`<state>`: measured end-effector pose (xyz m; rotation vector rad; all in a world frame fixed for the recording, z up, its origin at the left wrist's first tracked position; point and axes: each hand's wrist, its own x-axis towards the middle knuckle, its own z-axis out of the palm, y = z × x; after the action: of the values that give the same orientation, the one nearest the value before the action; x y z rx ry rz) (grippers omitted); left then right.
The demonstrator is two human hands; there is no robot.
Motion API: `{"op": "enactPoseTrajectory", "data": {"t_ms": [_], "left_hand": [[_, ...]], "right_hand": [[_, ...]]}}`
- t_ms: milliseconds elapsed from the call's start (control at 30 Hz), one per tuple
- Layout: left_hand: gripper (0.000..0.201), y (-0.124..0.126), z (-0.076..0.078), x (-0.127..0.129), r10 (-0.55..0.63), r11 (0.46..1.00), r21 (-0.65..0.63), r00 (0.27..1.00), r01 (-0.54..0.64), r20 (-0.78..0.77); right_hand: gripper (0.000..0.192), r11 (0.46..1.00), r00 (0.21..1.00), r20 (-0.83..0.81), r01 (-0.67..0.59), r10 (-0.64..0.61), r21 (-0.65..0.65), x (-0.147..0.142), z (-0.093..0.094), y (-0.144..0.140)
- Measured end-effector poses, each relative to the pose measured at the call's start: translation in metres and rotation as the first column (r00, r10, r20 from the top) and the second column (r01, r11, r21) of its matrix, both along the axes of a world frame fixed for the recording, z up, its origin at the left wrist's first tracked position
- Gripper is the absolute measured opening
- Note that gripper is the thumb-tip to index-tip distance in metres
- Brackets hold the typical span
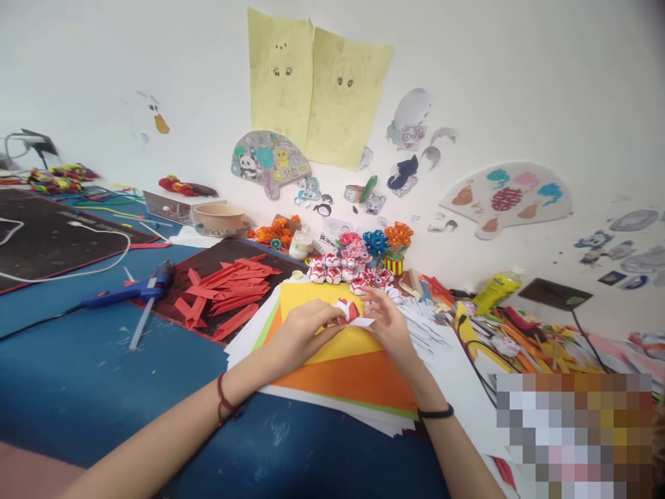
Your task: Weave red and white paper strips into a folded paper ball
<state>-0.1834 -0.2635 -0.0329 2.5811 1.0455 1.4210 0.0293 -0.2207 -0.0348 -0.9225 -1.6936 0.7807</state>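
My left hand (pixel 310 327) pinches a small red and white folded paper flower (pixel 347 310) between thumb and fingers. A white paper end juts from it to the right. Beside that end is my right hand (pixel 385 324), its fingers curved and apart; whether a fingertip touches the paper is hard to tell. Both hands are above a stack of coloured sheets, with yellow paper (pixel 332 353) over orange paper (pixel 348 378). Just beyond the hands sits a cluster of similar red and white paper flowers (pixel 332 272).
A pile of red folded strips (pixel 233 284) lies left of the stack. Further left is a blue glue gun (pixel 125 294) with its cord. Thin white strips (pixel 426 326), a yellow bottle (pixel 496 291) and coloured scraps lie to the right. Finished flowers (pixel 375 242) and a bowl (pixel 221 218) stand by the wall.
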Motion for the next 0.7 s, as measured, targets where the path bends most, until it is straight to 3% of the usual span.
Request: {"op": "enactPoseTrajectory", "data": {"t_ms": [33,100,233,300,467,700], "left_hand": [[0.018,0.001,-0.002,0.001,0.029,0.999,0.012,0.999,-0.029,-0.023],[0.018,0.004,-0.005,0.001,0.07,0.997,0.028,0.996,-0.069,-0.057],[0.02,0.008,-0.01,0.002,0.107,0.992,0.078,0.99,-0.1,-0.095],[0.022,0.009,-0.012,0.002,0.12,0.991,0.073,0.981,-0.111,-0.15],[0.02,0.012,-0.018,0.002,0.092,0.996,0.014,0.961,-0.092,-0.261],[0.019,0.014,-0.015,0.0,-0.05,0.999,-0.024,0.966,0.046,-0.253]], "right_hand": [[0.041,0.991,0.996,0.059,0.06,-0.068,0.116,0.001,0.002,-0.001],[0.031,0.944,0.973,0.2,0.043,-0.113,0.327,0.001,0.006,-0.006],[0.026,0.832,0.915,0.336,-0.001,-0.223,0.555,-0.004,0.005,-0.014],[0.026,0.812,0.883,0.392,-0.022,-0.257,0.583,-0.006,0.0,-0.013],[0.023,0.838,0.836,0.499,-0.092,-0.229,0.538,-0.006,-0.008,-0.008],[0.017,0.881,0.888,0.451,-0.14,-0.09,0.452,-0.003,-0.01,-0.005]]}}
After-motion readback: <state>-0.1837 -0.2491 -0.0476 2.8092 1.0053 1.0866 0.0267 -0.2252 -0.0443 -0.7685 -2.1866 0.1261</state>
